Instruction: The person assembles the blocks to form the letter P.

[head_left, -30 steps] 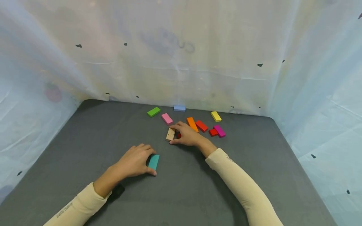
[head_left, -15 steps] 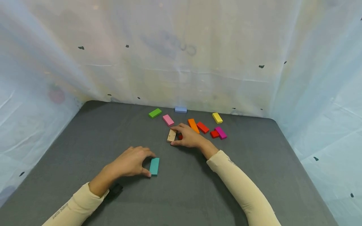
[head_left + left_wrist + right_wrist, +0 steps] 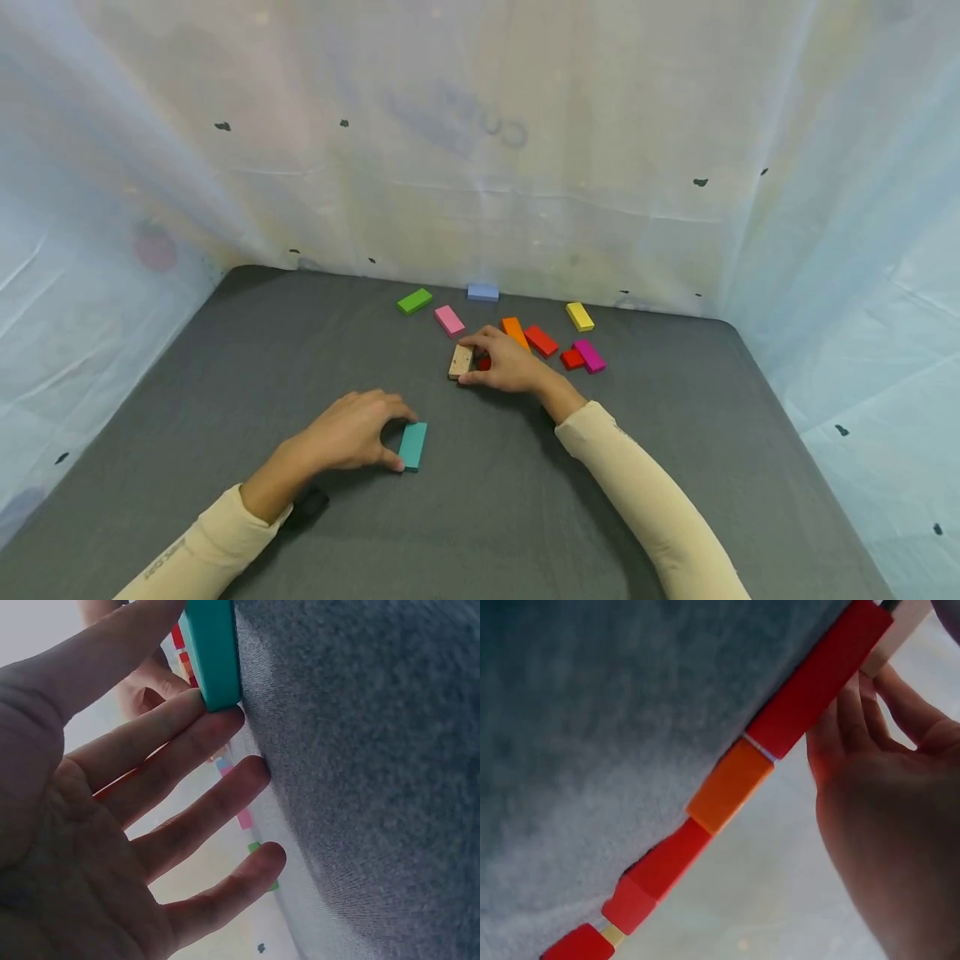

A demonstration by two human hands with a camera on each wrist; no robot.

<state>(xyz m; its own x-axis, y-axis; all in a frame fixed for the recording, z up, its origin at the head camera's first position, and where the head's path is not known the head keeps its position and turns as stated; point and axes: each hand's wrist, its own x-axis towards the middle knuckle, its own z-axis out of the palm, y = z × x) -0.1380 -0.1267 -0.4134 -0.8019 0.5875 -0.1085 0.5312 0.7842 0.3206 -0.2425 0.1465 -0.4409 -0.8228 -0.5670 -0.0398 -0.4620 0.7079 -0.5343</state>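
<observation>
In the head view my left hand (image 3: pixel 352 433) holds a teal block (image 3: pixel 413 447) by its two ends, between thumb and index finger. In the left wrist view the teal block (image 3: pixel 214 656) is down at the grey surface, and the other fingers spread out below it. Farther forward, my right hand (image 3: pixel 506 362) pinches a bare wooden block (image 3: pixel 461 362) by its ends, thumb near and index finger far. A red block (image 3: pixel 484 364) lies under the right palm, mostly hidden from the head; the right wrist view shows this red block (image 3: pixel 821 679) beside the wooden block (image 3: pixel 904 630).
Around the right hand lie an orange block (image 3: pixel 514 332), a red block (image 3: pixel 541 340), a smaller-looking red block (image 3: pixel 572 359) against a magenta block (image 3: pixel 589 356), and a yellow block (image 3: pixel 580 317). Pink (image 3: pixel 449 321), green (image 3: pixel 414 301) and light blue (image 3: pixel 483 292) blocks lie toward the back curtain (image 3: pixel 480 208).
My left hand has shifted slightly left against the teal block, so more of its top shows. The right hand keeps its place at the wooden block. The head view has moved a little.
</observation>
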